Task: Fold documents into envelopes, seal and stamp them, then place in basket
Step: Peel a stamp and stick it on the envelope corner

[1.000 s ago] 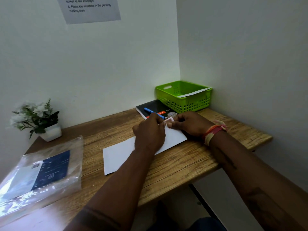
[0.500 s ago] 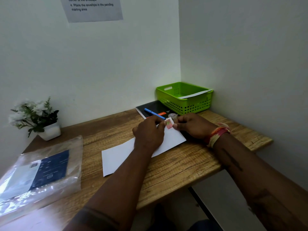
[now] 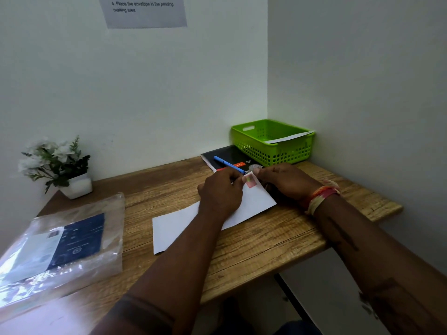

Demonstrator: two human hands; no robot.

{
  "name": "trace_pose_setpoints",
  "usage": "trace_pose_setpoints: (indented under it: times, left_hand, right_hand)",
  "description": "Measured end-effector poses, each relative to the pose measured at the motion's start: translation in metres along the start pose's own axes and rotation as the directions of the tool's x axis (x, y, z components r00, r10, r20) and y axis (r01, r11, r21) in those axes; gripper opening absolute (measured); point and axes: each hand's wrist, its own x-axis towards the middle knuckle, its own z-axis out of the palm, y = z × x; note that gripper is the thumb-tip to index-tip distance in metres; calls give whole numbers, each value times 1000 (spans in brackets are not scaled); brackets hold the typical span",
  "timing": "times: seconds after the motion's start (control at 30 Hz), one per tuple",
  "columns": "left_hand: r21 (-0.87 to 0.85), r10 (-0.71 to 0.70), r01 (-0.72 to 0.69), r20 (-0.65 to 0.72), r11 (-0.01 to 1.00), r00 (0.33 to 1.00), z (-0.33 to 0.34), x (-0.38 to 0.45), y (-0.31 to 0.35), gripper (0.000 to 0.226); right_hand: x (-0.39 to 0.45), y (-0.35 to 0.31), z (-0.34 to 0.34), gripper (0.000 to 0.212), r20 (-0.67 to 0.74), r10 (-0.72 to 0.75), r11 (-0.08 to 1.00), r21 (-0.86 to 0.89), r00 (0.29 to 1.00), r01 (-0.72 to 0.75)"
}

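We are reading "Place the envelope in the pending mailing area" on the wall notice (image 3: 145,10); our left hand (image 3: 221,193) and right hand (image 3: 284,181) are pinching one stamp (image 3: 250,181) at the corner of one envelope (image 3: 212,213) lying on the desk (image 3: 266,243), one basket (image 3: 273,141) standing behind

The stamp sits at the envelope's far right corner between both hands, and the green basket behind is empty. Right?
Not quite. The head view shows the green basket already holds a white envelope. The stamp is at the envelope's far right corner, between the left hand and right hand.
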Motion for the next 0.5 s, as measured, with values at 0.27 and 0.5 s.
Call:
trace_pose_setpoints:
  times: [0.27, 0.5]
  left_hand:
    - [-4, 89, -89, 76, 996, 993, 10, 0, -1, 21]
    - [-35, 58, -55, 68, 998, 996, 12, 3, -6, 20]
  right_hand:
    - [2, 5, 0, 21, -54, -55, 997, -62, 997, 51]
    - [4, 5, -1, 34, -26, 1, 999, -34, 1000, -2]
